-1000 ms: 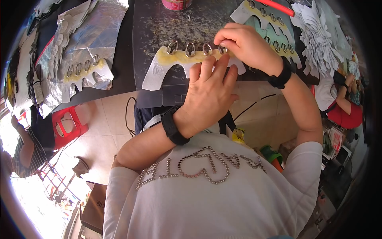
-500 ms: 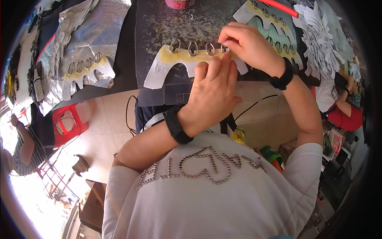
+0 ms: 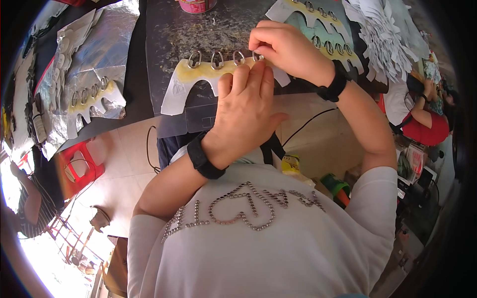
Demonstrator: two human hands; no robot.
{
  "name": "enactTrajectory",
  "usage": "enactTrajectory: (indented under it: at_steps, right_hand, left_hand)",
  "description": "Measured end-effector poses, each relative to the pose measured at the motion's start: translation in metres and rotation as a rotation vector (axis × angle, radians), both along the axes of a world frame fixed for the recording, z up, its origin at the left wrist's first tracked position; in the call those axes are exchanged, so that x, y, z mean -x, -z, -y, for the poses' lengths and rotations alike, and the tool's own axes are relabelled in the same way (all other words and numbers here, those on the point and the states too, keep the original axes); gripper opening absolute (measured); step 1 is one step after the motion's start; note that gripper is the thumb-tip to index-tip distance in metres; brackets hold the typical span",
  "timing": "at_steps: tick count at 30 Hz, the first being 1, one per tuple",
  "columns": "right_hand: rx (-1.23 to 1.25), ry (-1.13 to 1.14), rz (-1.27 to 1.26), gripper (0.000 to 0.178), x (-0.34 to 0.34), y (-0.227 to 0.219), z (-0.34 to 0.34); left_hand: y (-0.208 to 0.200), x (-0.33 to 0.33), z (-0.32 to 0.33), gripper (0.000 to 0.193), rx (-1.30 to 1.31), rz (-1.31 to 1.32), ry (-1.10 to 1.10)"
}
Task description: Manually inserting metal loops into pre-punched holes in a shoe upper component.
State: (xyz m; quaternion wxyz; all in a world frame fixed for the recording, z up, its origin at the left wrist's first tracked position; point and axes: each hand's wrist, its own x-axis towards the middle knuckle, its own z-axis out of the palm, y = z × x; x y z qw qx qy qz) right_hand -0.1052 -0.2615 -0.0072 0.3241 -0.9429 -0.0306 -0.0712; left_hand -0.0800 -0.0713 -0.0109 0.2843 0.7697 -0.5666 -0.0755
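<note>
A white, scalloped piece [image 3: 174, 97] with a yellowish, glue-like band along its upper edge lies on the dark work board. Several oval metal rings [image 3: 217, 60] stand along that band. My left hand [image 3: 243, 111] lies over the piece's right part with fingers stretched out and fingertips just below the rings, hiding some of it. Above and to the right, my right hand [image 3: 293, 52] has thumb and forefinger pinched at the rightmost ring [image 3: 257, 56], which the fingertips partly cover.
Similar ringed pieces lie at the far right [image 3: 330, 44] and on a silvery sheet [image 3: 112, 44] at left. A pile of white cut pieces [image 3: 382, 39] sits far right, a pink tin [image 3: 197, 5] at the back. Other people are at both sides, near a red stool [image 3: 82, 166].
The whole view has shifted, so the table and hands appear further left and slightly higher. Relative to the white piece, both hands stay nearly where they were, the right still pinching the rightmost ring.
</note>
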Motion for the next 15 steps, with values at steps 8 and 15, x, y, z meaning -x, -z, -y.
enactTrajectory:
  at_steps: [8,15]
  right_hand:
    - [0.031,0.008,-0.004,0.005,-0.0026,0.0008,0.0011]
    - [0.013,0.010,0.004,0.005,-0.0035,0.0011,0.0010]
  left_hand:
    - [0.0008,-0.0034,0.0007,0.086,0.011,-0.003,0.004]
    - [-0.0019,0.0007,0.0012,0.082,-0.071,0.071,0.002]
